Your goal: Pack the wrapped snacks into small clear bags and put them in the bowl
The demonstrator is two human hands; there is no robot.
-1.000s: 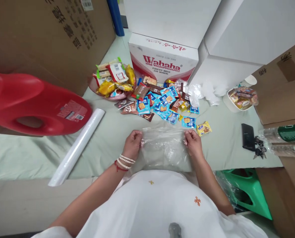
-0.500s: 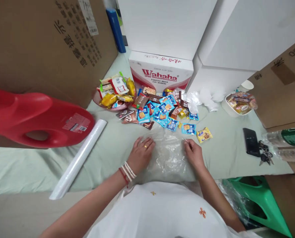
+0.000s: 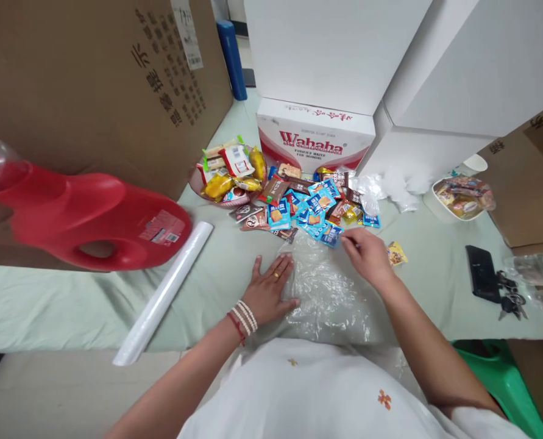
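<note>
A crinkled piece of clear plastic film (image 3: 326, 292) lies on the cloth in front of me. My left hand (image 3: 271, 289) is flat with fingers spread, resting at the film's left edge. My right hand (image 3: 367, 256) is closed in a pinch at its upper right edge, beside a blue snack packet (image 3: 331, 235); the fingertips seem to grip the film, though the hold is partly hidden. Just beyond lies a pile of blue and brown snack packets (image 3: 314, 204). A yellow cookie packet (image 3: 396, 253) is partly hidden behind my right wrist.
A pink bowl (image 3: 198, 188) of snacks stands back left, a white tub (image 3: 440, 207) of snacks at right. Left are a red jug (image 3: 129, 213) and a white roll (image 3: 166, 292). A Wahaha box (image 3: 317, 143) stands behind; a phone (image 3: 482, 273) and keys (image 3: 512, 299) lie right.
My left hand has opened from the film's edge and now lies flat with fingers spread. My right hand has moved forward to the blue packets, and the film reaches farther forward. The view has shifted.
</note>
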